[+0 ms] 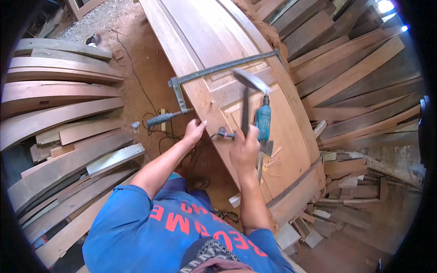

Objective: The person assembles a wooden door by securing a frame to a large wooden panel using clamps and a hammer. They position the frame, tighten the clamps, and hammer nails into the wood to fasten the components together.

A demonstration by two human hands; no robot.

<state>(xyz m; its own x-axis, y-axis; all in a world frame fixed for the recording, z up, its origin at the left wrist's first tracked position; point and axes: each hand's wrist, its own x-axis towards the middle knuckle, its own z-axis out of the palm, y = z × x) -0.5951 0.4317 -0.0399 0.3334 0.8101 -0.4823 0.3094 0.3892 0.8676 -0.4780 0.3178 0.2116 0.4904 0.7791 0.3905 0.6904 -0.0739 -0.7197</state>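
My right hand (pixel 244 152) grips a hammer (pixel 246 107) by its dark handle, raised above a wooden panelled door (pixel 236 98). The hammer's metal head is smeared by motion. At the door's left edge, my left hand (pixel 195 131) has its fingertips pinched together; anything between them is too small to make out. Just right of the hammer, a teal power drill (pixel 263 120) lies on the door. Below the drill is another tool with a flat metal head (pixel 266 147) and a wooden handle. Several thin wooden pegs (pixel 274 163) are scattered beside it.
A long metal bar clamp (pixel 223 67) spans the door, its screw handle (pixel 159 119) jutting out left. Dark cables (pixel 132 63) trail over the dusty floor. Stacked timber (pixel 63 91) lines the left side, and more planks (pixel 355 73) lean at the right.
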